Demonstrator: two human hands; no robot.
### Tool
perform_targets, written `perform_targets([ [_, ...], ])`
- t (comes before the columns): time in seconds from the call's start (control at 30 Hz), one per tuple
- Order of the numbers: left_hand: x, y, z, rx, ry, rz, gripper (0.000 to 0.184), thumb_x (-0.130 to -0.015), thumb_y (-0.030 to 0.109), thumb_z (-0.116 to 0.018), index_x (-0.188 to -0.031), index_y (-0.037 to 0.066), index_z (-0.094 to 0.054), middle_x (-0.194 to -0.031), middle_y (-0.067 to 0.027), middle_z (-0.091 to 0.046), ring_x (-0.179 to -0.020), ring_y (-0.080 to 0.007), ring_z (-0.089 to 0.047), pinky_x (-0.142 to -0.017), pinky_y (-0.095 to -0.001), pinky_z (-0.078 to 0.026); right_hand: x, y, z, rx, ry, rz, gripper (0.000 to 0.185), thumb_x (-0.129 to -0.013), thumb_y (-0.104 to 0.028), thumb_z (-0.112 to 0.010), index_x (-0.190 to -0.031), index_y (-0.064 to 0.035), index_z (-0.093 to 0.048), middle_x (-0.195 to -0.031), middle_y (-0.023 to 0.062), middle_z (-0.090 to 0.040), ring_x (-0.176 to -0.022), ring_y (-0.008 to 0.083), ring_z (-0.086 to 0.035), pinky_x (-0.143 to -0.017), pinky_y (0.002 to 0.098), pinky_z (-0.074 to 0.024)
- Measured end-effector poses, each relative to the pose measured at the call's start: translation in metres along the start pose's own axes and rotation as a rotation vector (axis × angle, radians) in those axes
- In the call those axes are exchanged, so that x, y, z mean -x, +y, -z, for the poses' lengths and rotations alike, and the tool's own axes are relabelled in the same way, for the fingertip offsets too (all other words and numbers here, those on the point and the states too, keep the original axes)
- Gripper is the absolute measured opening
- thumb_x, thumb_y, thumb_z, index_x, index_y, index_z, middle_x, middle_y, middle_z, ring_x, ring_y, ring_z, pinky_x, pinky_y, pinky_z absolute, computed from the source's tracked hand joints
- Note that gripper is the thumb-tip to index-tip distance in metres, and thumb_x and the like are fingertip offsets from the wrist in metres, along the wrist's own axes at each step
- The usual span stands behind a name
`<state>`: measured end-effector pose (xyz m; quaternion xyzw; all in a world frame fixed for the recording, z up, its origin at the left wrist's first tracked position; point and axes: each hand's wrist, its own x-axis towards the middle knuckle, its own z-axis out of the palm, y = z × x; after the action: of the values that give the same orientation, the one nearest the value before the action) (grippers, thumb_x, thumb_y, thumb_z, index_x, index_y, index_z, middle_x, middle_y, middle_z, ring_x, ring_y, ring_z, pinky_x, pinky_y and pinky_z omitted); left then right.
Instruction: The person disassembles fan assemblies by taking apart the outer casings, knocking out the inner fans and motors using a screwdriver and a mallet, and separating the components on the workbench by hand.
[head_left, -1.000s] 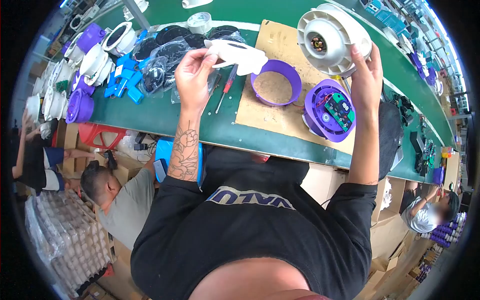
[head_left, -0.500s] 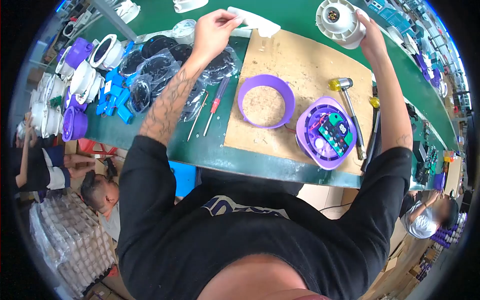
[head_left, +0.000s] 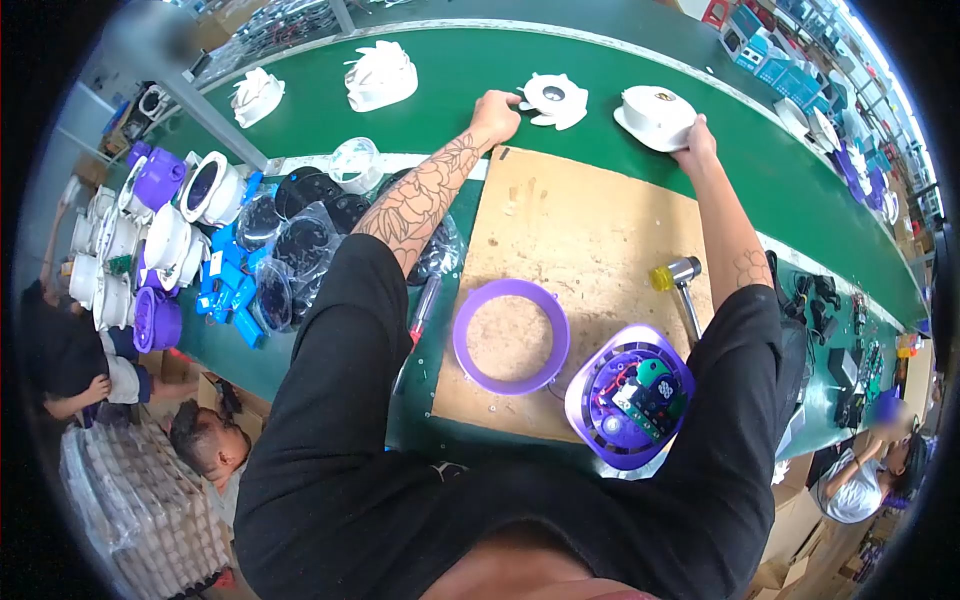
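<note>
My left hand (head_left: 495, 117) is at the left edge of a white fan impeller (head_left: 554, 99) lying on the green surface, fingertips pinched on a blade. My right hand (head_left: 697, 146) grips the right side of a white round housing (head_left: 656, 116), which rests on the same surface. Nearer to me, a purple ring (head_left: 511, 337) lies on the brown board (head_left: 590, 215). Beside it sits a purple base (head_left: 630, 396) with a green circuit board and wires inside. A small hammer (head_left: 677, 275) with a yellow face lies above the base, its handle partly hidden by my right sleeve.
Two more white bladed parts (head_left: 381, 76) stand at the back left. Bagged black discs (head_left: 303, 241), blue packs (head_left: 228, 290), a tape roll (head_left: 355, 165) and a red screwdriver (head_left: 424, 311) lie left of the board. People are seated at both sides.
Both hands have reached farther forward. The impeller and the white housing, held in the air before, now rest on the green surface. The view has shifted toward the back of the table.
</note>
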<state>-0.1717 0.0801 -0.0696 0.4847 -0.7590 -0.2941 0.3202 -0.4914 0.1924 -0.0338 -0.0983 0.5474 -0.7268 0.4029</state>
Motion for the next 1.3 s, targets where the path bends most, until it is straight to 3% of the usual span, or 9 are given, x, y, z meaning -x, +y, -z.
perform_targets([
  [0.1, -0.002, -0.002, 0.011, -0.003, 0.016, 0.091, 0.036, -0.075, 0.005, -0.057, -0.109, 0.003, -0.068, -0.113, -0.0178, -0.066, -0.106, -0.0288, -0.063, -0.093, -0.0344, -0.049, -0.027, -0.002, 0.024, 0.162, 0.114, 0.047, 0.058, -0.097, -0.045, -0.046, -0.127, 0.0052, -0.049, -0.126, 0.0214, -0.054, -0.113, 0.0344, -0.056, -0.098, 0.0476, -0.0425],
  [0.2, -0.021, -0.041, 0.049, 0.297, 0.035, 0.261, 0.042, -0.075, 0.002, -0.057, -0.116, -0.003, -0.061, -0.105, -0.0180, -0.065, -0.097, -0.0311, -0.063, -0.091, -0.0365, -0.050, -0.033, -0.023, 0.055, 0.883, 0.295, 0.326, 0.065, -0.089, -0.052, -0.056, -0.107, 0.0110, -0.061, -0.107, 0.0197, -0.064, -0.103, 0.0316, -0.058, -0.091, 0.0424, -0.0429],
  [0.3, -0.015, -0.053, 0.118, 0.884, 0.283, 0.602, 0.050, -0.079, 0.002, -0.054, -0.128, -0.003, -0.046, -0.115, -0.0230, -0.055, -0.100, -0.0376, -0.058, -0.089, -0.0476, -0.050, 0.006, -0.042, 0.075, 0.689, 0.110, 0.325, 0.061, -0.091, -0.047, -0.056, -0.119, 0.0071, -0.057, -0.105, 0.0161, -0.064, -0.097, 0.0250, -0.061, -0.080, 0.0368, -0.0482],
  [0.4, -0.025, -0.106, 0.168, 1.214, 0.266, 0.588, 0.047, -0.085, 0.002, -0.041, -0.132, 0.000, -0.039, -0.130, -0.0227, -0.043, -0.120, -0.0426, -0.047, -0.099, -0.0652, -0.038, 0.076, -0.054, 0.087, 0.739, 0.060, 0.401, 0.055, -0.093, -0.044, -0.054, -0.118, 0.0043, -0.057, -0.107, 0.0147, -0.063, -0.096, 0.0226, -0.061, -0.078, 0.0335, -0.0497],
  [0.57, -0.040, -0.126, 0.181, 1.696, 0.577, 0.918, 0.040, -0.091, 0.004, -0.036, -0.130, 0.002, -0.044, -0.133, -0.0177, -0.045, -0.120, -0.0386, -0.047, -0.095, -0.0568, -0.044, 0.159, -0.056, 0.115, 0.760, -0.018, 0.274, 0.052, -0.096, -0.043, -0.049, -0.117, 0.0037, -0.057, -0.107, 0.0131, -0.062, -0.092, 0.0214, -0.061, -0.076, 0.0327, -0.0504],
  [0.7, -0.070, -0.141, 0.164, 1.680, 0.516, 0.941, 0.037, -0.091, 0.008, -0.042, -0.127, 0.001, -0.045, -0.129, -0.0206, -0.046, -0.116, -0.0382, -0.049, -0.087, -0.0531, -0.049, 0.192, -0.049, 0.148, 0.704, 0.026, 0.216, 0.047, -0.097, -0.041, -0.049, -0.111, 0.0029, -0.060, -0.098, 0.0094, -0.063, -0.080, 0.0154, -0.060, -0.068, 0.0296, -0.0503],
  [0.77, -0.081, -0.163, 0.151, 1.362, 0.369, 0.680, 0.037, -0.088, 0.008, -0.051, -0.124, 0.002, -0.048, -0.118, -0.0194, -0.052, -0.103, -0.0353, -0.057, -0.080, -0.0506, -0.053, 0.207, -0.047, 0.158, 0.689, 0.046, 0.218, 0.046, -0.097, -0.041, -0.049, -0.108, 0.0021, -0.061, -0.092, 0.0077, -0.063, -0.078, 0.0144, -0.060, -0.066, 0.0282, -0.0497],
  [1.03, -0.067, -0.142, 0.145, 0.627, 0.349, 0.628, 0.020, -0.081, -0.003, -0.066, -0.098, -0.009, -0.056, -0.087, -0.0143, -0.060, -0.071, -0.0239, -0.064, -0.060, -0.0316, -0.060, 0.230, -0.041, 0.180, 0.605, 0.129, 0.158, 0.042, -0.098, -0.039, -0.049, -0.105, 0.0008, -0.061, -0.086, 0.0048, -0.063, -0.072, 0.0120, -0.059, -0.063, 0.0248, -0.0479],
  [1.3, -0.078, -0.141, 0.136, 0.749, 0.515, 0.707, 0.019, -0.080, 0.004, -0.072, -0.095, -0.004, -0.063, -0.090, -0.0140, -0.064, -0.074, -0.0230, -0.064, -0.064, -0.0339, -0.057, 0.239, -0.038, 0.181, 0.596, 0.144, 0.156, 0.042, -0.098, -0.038, -0.048, -0.107, 0.0011, -0.061, -0.085, 0.0034, -0.063, -0.072, 0.0097, -0.058, -0.062, 0.0234, -0.0474],
])
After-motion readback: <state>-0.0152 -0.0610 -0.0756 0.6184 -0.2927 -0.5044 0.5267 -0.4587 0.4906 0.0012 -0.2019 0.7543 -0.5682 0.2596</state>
